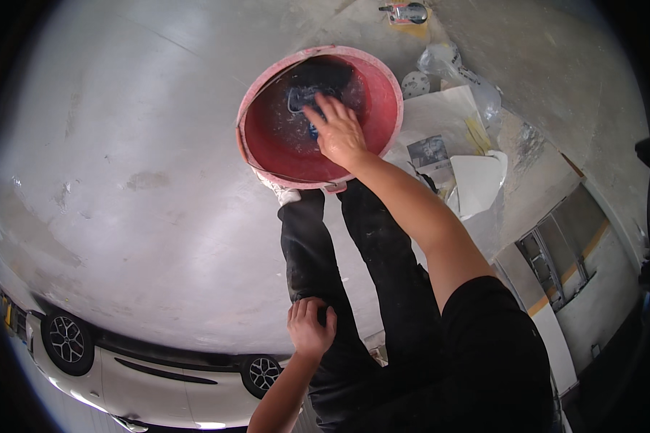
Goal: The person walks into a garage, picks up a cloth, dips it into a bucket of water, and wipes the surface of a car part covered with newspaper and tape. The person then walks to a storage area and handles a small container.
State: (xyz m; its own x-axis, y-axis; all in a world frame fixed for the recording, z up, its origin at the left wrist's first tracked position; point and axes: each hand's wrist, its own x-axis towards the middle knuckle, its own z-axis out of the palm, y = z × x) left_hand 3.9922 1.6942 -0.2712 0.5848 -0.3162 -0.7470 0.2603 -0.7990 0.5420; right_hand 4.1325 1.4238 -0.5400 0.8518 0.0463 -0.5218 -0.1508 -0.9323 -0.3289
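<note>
A round red bucket (388, 101) with a pale, worn rim and a thin wire handle stands on the floor at my feet. Murky water (273, 115) fills its lower part. A dark, soft-looking item (325, 75) lies in the water; I cannot make out its kind. Over the water, my right hand (339, 136) reaches in with fingers spread, holding nothing. Beneath its fingers a small blue patch (313, 131) shows, partly covered. My left hand (310, 326) rests on my left knee, fingers laid over the black trousers (307, 249) and thumb apart.
Right of the bucket lie paper sheets (440, 108), a crumpled clear plastic bag (484, 90), a round perforated disc (415, 84) and a white panel (479, 184). A small dark tool (412, 12) sits farther off. At lower left stands a white car (152, 386).
</note>
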